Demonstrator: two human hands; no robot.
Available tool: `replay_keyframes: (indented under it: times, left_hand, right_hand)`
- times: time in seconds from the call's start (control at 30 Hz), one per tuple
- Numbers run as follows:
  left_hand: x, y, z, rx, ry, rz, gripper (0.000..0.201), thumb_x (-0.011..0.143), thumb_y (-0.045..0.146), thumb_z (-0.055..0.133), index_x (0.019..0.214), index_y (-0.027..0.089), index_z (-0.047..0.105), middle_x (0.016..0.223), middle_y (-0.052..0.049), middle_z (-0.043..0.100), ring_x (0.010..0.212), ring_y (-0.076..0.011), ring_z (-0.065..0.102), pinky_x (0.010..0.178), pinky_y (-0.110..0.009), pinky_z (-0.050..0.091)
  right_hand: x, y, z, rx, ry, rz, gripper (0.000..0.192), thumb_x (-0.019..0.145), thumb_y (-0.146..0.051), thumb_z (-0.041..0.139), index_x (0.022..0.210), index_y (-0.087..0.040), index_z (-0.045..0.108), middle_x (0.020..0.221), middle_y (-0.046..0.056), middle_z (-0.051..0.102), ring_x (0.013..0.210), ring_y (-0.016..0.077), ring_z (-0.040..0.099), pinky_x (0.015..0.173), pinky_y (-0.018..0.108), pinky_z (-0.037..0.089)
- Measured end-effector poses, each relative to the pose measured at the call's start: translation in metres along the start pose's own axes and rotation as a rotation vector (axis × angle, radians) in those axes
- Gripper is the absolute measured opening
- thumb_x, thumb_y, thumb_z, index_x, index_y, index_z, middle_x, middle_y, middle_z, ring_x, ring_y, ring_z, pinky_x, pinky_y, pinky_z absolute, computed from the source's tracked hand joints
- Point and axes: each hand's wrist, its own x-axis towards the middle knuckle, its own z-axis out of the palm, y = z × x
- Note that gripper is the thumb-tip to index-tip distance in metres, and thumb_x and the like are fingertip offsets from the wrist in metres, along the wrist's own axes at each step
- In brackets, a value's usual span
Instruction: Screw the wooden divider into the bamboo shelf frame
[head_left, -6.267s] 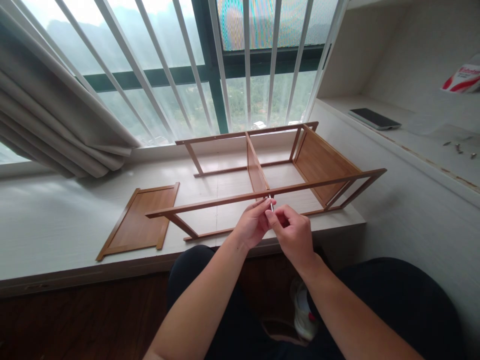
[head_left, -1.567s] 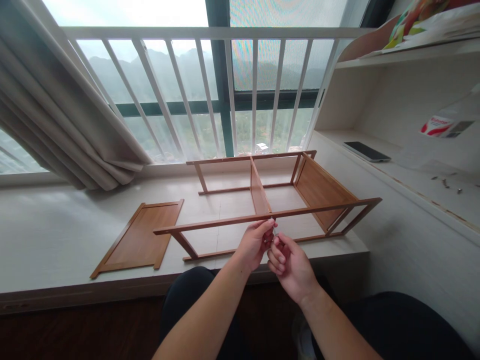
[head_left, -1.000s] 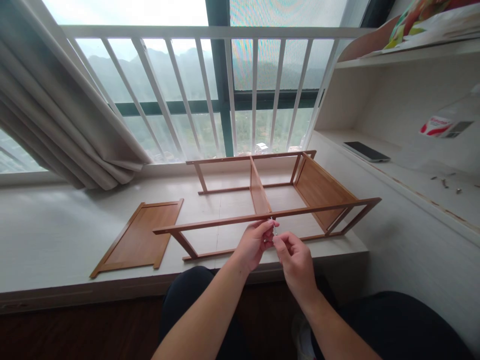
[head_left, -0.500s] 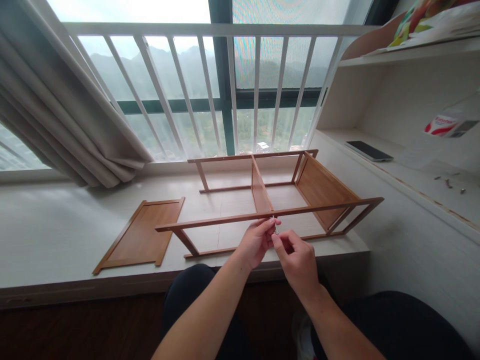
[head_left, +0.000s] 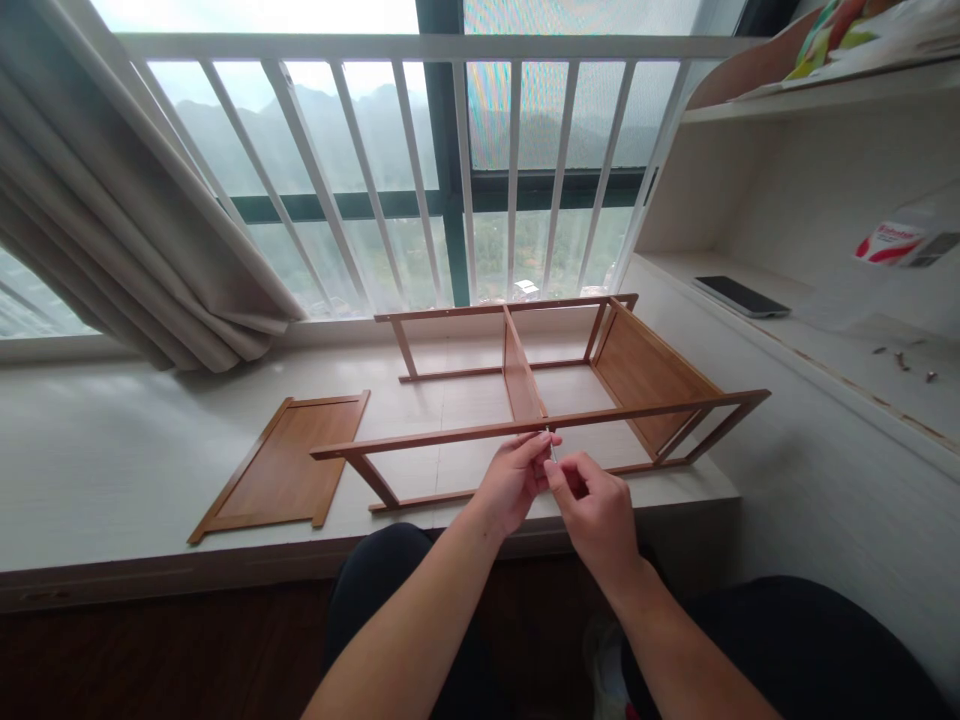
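A brown wooden rack frame (head_left: 442, 437) lies on its side on the white window ledge, with a middle panel (head_left: 519, 365) and an end panel (head_left: 652, 375) between its rails. Just below the near rail, where the middle panel meets it, my left hand (head_left: 511, 485) is closed, fingertips around the upper part of a thin silvery metal rod (head_left: 553, 450). Thumb and fingers of my right hand (head_left: 596, 510) pinch the rod's lower end. The rod's top reaches the rail's side; its exact kind is too small to make out.
A loose wooden panel (head_left: 285, 465) lies flat on the ledge at left. On the right shelf are a phone (head_left: 741, 297), several small metal fasteners (head_left: 902, 362) and a clear plastic bag with a red-and-white label (head_left: 889, 243). White railing (head_left: 450, 47) and a grey curtain (head_left: 135, 200) stand behind.
My right fingers have shifted slightly on the metal rod, which looks thinner and turned. My left hand and the frame stay in place; the view has tilted a little.
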Motion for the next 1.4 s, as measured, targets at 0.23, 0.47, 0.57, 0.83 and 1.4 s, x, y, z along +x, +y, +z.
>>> replay_keyframes:
  times: [0.23,0.47,0.57,0.83,1.4]
  left_hand:
    - [0.0,0.0,0.002,-0.017,0.022,0.0,0.032,0.069,0.039,0.081,0.085,0.013,0.073,0.061,0.003,0.05,0.059,-0.0102,0.051,0.064,-0.026,0.047]
    - [0.001,0.0,0.001,0.02,0.013,0.027,0.031,0.071,0.038,0.08,0.087,0.012,0.073,0.062,0.005,0.041,0.059,-0.0076,0.043,0.06,-0.023,0.042]
    - [0.001,-0.001,0.001,0.037,0.009,0.049,0.032,0.071,0.039,0.079,0.086,0.012,0.073,0.061,0.005,0.039,0.058,-0.0072,0.04,0.058,-0.022,0.041]
    - [0.002,-0.003,0.001,0.043,0.034,0.074,0.031,0.07,0.04,0.08,0.081,0.012,0.072,0.063,0.002,0.046,0.06,-0.0096,0.047,0.06,-0.024,0.042]
    - [0.004,-0.003,-0.002,0.075,0.023,0.065,0.031,0.071,0.041,0.079,0.08,0.012,0.069,0.057,0.004,0.048,0.053,-0.0082,0.049,0.05,-0.021,0.036]
  right_hand:
    - [0.004,0.001,-0.001,0.161,-0.026,0.084,0.028,0.09,-0.042,0.057,0.073,-0.02,0.062,0.056,-0.003,0.052,0.052,0.0121,0.045,0.055,0.024,0.034]
    - [0.001,0.001,0.002,0.429,-0.057,0.226,0.029,0.092,-0.044,0.055,0.079,-0.019,0.062,0.059,-0.003,0.052,0.053,0.012,0.044,0.051,0.024,0.035]
    - [-0.001,0.002,0.002,0.414,-0.051,0.21,0.028,0.093,-0.043,0.053,0.078,-0.019,0.061,0.06,-0.003,0.054,0.053,0.0118,0.045,0.052,0.023,0.036]
    - [0.001,0.003,0.0,0.046,-0.075,0.075,0.028,0.093,-0.043,0.05,0.077,-0.021,0.059,0.056,-0.003,0.053,0.054,0.014,0.048,0.058,0.025,0.035]
    - [-0.005,0.0,0.017,1.385,-0.293,0.716,0.027,0.091,-0.046,0.054,0.081,-0.02,0.056,0.046,-0.008,0.04,0.036,0.0067,0.028,0.037,0.019,0.021]
